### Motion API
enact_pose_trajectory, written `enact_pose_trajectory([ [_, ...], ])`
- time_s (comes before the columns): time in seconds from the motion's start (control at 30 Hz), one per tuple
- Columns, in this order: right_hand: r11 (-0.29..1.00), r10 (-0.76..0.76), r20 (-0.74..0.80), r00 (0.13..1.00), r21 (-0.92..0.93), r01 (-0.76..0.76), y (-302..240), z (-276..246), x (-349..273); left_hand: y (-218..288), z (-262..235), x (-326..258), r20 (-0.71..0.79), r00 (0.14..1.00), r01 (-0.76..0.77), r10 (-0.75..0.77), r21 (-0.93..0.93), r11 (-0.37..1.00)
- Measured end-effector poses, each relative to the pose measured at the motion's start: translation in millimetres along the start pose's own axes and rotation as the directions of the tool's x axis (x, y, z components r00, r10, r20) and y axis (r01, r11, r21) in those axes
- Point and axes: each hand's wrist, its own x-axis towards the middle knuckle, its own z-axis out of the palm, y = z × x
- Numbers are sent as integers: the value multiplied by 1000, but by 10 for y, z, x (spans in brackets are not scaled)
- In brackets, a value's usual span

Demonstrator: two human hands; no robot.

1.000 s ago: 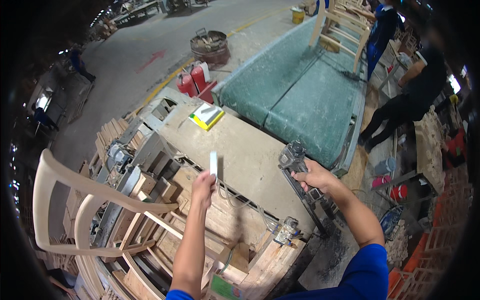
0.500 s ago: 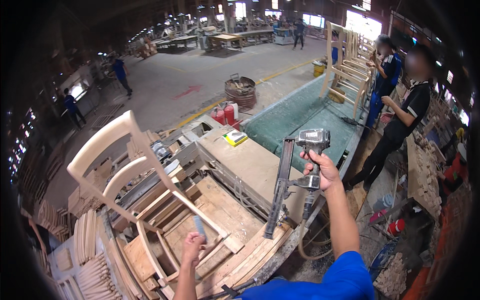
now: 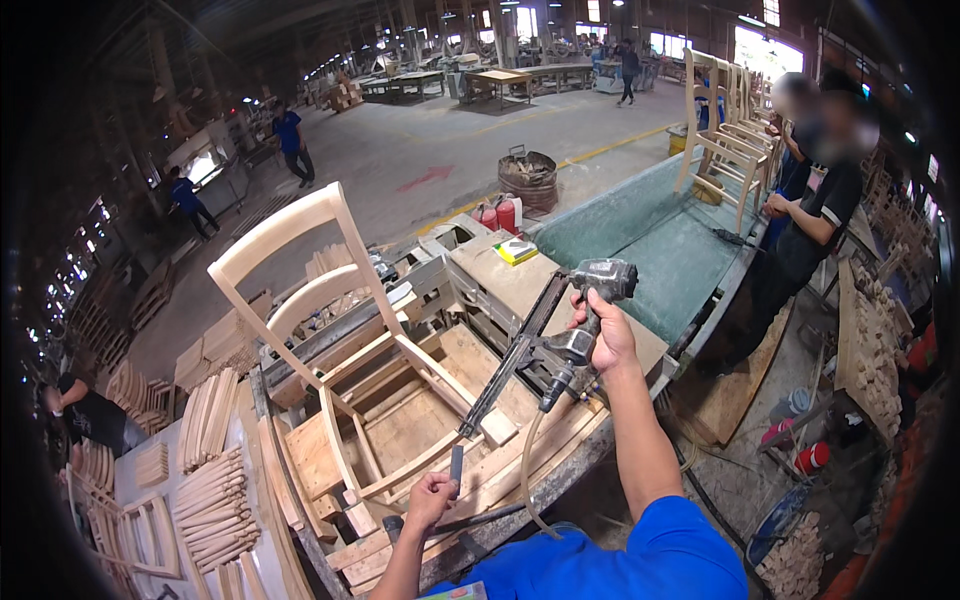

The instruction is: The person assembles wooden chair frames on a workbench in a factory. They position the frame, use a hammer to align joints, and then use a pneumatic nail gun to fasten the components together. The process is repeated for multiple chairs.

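Right fingers [image 3: 580, 313] wrap the nail gun [image 3: 573, 345], apparently supporting it; left fingers [image 3: 440, 487] pinch a gray strip [image 3: 457, 464] at the table's near edge [image 3: 505, 487].

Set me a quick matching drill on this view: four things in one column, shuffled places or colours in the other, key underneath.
1. nail gun
2. flat strip
3. chair frame
4. fire extinguishers

A. red
B. pinched in the left hand
C. pale tan
D. gripped in the right hand

Pairs: 1-D, 2-B, 3-C, 4-A
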Motion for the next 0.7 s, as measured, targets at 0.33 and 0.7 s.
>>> enact_pose_trajectory([
  [0.33, 972, -74, -14, 997, -224, 69, 208, 383, -546, -85, -144, -123, -63, 998, -8, 7, -10, 1000],
  [0.7, 927, -8, 34, 999, -373, 21, 197, 385, -817, 87, 84, 10, 17, 998, -67, 68, -42, 997],
])
